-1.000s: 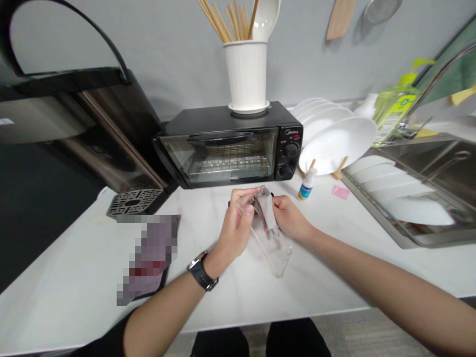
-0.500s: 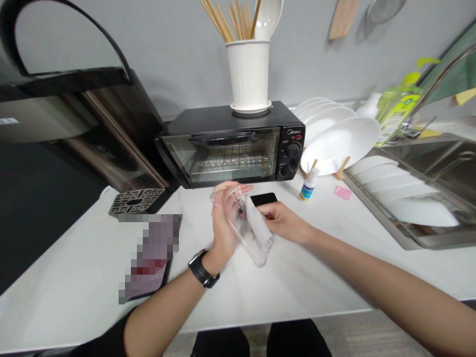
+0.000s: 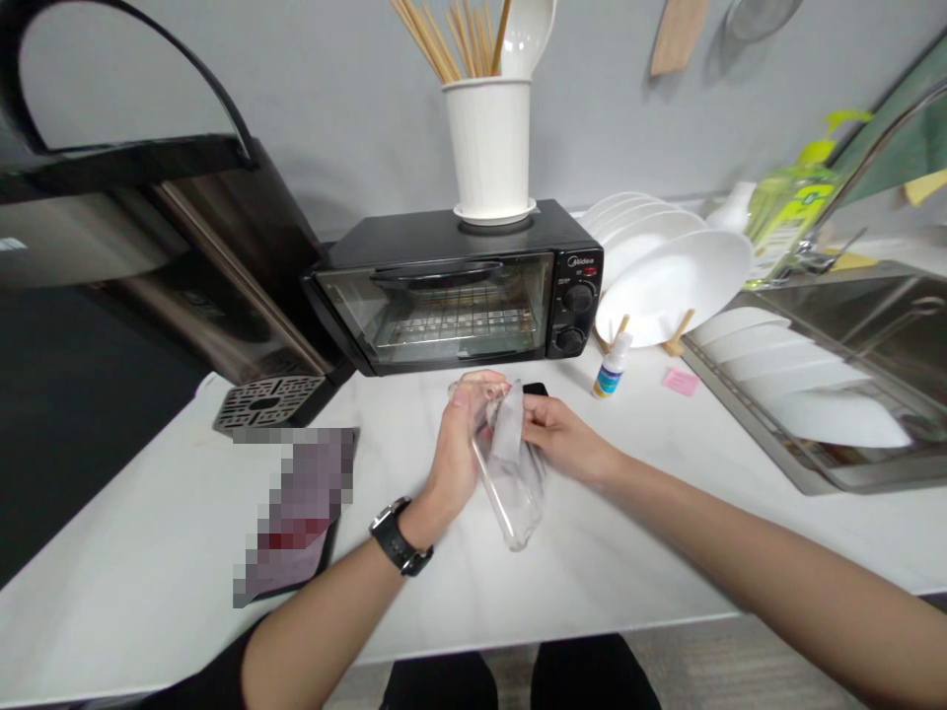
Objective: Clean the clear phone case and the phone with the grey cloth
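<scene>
"What does the left hand [image 3: 453,449] have?"

"Its fingers [image 3: 461,398] curl round the upper end of a clear case [image 3: 509,515]."

"And the right hand [image 3: 573,441]?"

"That one pinches a pale grey cloth [image 3: 507,434] at the case's upper part. Whether the cloth is inside the case or just over it, I can't tell."

"So where is the case?"

"Between both hands, tilted, over the white worktop [image 3: 628,572]. I can't tell if its lower end touches down."

"What's just beyond?"

"A black flat object [image 3: 536,390], partly hidden behind the right hand. Then a small spray bottle [image 3: 608,370] stands near, with a pink slip [image 3: 680,382] lying to its right."

"Further out?"

"A black toaster oven [image 3: 444,235] behind the hands, a white cup [image 3: 488,148] of chopsticks on top. White plates [image 3: 673,286] stand racked beside it; the sink [image 3: 795,481] is at far right."
</scene>
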Available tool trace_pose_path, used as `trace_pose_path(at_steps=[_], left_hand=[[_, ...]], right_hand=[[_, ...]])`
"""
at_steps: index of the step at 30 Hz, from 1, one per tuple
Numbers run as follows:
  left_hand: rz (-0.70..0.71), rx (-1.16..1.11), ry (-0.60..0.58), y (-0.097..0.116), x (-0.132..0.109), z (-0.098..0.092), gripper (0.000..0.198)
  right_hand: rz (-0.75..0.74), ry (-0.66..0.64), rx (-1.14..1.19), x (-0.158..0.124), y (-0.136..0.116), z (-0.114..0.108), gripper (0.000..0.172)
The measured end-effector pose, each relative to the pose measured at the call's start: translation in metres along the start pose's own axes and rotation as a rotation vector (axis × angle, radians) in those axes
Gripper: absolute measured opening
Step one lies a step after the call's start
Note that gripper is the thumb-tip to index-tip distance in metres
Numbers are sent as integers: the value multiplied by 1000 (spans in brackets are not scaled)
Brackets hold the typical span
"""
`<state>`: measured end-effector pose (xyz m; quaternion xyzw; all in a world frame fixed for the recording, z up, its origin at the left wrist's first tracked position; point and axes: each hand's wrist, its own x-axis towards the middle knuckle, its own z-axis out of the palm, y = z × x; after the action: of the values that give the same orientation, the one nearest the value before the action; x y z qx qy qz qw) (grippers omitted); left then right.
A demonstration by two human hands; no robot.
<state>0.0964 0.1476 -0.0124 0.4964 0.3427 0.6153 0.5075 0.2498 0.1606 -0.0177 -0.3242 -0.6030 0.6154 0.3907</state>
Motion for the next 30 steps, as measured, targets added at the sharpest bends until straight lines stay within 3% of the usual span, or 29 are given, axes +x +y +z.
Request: trace_pose_path(at_steps=[3,7,12,15,18,23,27,30], left_hand=[[82,99,-8,-2,-1,-2,54],[49,112,-111,3,-2,-1,56],[67,198,-188,9,-3,-2,51],[31,157,-227,10,-5,-3,51],[4,109,-198,9,-6,-2,50],[111,101,-186,5,-3,-1,43],[76,30,-161,7,-3,1,42],[63,-26,-132,10,-4,3,43]], right_hand=[[-13,-31,36,0,0,0,44],[80,122,-76,0,4,-3,55],[-29,51,118,1,5,0,42],[51,84,104,-1,3,1,44],[110,51,180,-3,2,3,43],[110,41,353,-3,3,8,33],[157,125,244,-3,6,6,37],[110,153,206,-2,6,7,42]])
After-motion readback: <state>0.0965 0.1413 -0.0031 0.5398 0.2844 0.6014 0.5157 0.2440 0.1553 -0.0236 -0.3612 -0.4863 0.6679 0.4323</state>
